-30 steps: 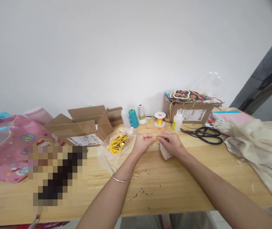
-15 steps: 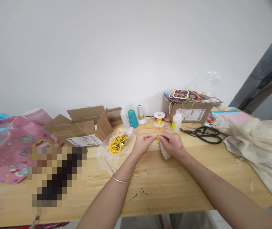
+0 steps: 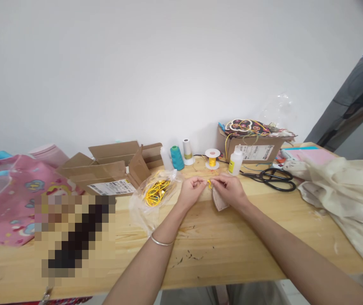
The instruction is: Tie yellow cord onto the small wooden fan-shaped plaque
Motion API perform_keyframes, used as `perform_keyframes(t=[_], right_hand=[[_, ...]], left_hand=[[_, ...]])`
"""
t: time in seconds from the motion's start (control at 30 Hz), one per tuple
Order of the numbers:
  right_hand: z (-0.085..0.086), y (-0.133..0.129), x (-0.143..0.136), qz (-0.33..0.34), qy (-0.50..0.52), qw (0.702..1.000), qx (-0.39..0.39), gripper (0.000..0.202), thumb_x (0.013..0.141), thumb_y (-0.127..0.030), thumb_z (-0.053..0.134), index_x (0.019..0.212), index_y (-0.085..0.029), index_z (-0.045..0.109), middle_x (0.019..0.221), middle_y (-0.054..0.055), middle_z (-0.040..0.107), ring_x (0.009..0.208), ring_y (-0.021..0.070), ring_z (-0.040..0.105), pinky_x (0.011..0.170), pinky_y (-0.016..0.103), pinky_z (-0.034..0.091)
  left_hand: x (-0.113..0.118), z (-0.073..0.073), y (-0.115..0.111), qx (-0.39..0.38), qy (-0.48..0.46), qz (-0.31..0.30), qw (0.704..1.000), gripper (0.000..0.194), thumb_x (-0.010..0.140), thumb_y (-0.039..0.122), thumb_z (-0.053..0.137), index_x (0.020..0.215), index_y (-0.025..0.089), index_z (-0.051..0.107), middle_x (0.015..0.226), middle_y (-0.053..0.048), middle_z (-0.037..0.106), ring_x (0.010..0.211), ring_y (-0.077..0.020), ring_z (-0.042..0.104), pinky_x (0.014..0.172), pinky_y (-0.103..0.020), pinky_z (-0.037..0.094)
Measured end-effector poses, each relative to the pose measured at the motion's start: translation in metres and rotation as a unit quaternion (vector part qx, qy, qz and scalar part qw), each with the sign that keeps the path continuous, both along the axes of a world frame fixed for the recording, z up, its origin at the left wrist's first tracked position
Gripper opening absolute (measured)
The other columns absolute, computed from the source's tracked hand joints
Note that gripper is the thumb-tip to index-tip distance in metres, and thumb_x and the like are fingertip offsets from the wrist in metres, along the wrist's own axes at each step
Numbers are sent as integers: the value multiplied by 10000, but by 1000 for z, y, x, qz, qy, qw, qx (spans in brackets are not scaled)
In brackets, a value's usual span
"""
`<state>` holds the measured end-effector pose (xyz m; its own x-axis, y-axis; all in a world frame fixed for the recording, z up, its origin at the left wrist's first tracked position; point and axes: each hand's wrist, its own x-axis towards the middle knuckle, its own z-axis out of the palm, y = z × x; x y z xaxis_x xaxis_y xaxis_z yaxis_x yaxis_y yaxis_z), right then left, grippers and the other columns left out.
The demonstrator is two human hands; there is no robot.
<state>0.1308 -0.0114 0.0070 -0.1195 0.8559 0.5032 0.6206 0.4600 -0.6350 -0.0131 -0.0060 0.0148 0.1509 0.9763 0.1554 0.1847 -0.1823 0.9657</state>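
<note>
Between my hands is a short yellow cord point(image 3: 210, 184), pinched at its left side by my left hand point(image 3: 192, 189) and at its right by my right hand point(image 3: 229, 189). A small beige flat piece point(image 3: 219, 201) with a darker edge hangs below the cord, partly hidden behind my right fingers. Left of my hands, a clear plastic bag point(image 3: 145, 212) holds a coil of yellow cord point(image 3: 157, 192). Behind my hands stand a spool of yellow thread point(image 3: 212, 160) and a small white bottle with a yellow label point(image 3: 235, 162).
Black scissors point(image 3: 272, 178) lie right of my hands, beside cream cloth point(image 3: 343, 186). A filled cardboard box point(image 3: 254, 149), a teal thread cone point(image 3: 177, 158) and a white spool point(image 3: 188, 152) stand behind. Open cardboard boxes point(image 3: 105, 173) and a pink bag point(image 3: 12, 195) are at the left of the wooden table point(image 3: 226, 254).
The beige piece has shifted and turned slightly to the left under my right hand. Both hands keep nearly the same place and hold on the yellow cord.
</note>
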Motion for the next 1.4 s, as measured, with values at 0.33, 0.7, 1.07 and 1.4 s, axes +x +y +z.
perform_keyframes(t=[0.33, 0.7, 1.07, 1.4], right_hand=[[-1, -1, 0, -7, 4, 1000, 7, 222, 730, -310, 439, 759, -193, 626, 627, 21, 596, 562, 115, 499, 521, 219, 361], [2, -3, 0, -19, -18, 1000, 15, 203, 734, -295, 437, 746, -209, 621, 646, 16, 604, 598, 123, 516, 525, 221, 352], [7, -4, 1, -51, -23, 997, 43, 207, 737, -285, 431, 695, -195, 612, 627, 21, 578, 612, 125, 505, 531, 220, 343], [4, -4, 1, -6, -4, 1000, 17, 201, 732, -290, 437, 723, -196, 614, 629, 14, 591, 579, 116, 503, 525, 220, 351]], left_hand=[[1, -1, 1, 0, -3, 18, 1000, 260, 571, 349, 578, 680, 113, 595, 462, 27, 480, 392, -41, 338, 394, -174, 241], [-1, 1, -1, -17, 5, -38, 999, 321, 577, 377, 579, 765, 117, 575, 364, 98, 234, 335, -13, 163, 351, -163, 108], [1, 0, 0, -44, -38, -36, 998, 305, 546, 363, 611, 725, 118, 580, 371, 94, 258, 341, -9, 185, 358, -158, 130], [-4, 0, -2, -79, -86, -40, 992, 298, 528, 359, 622, 690, 113, 578, 396, 69, 400, 355, -10, 245, 373, -158, 153]])
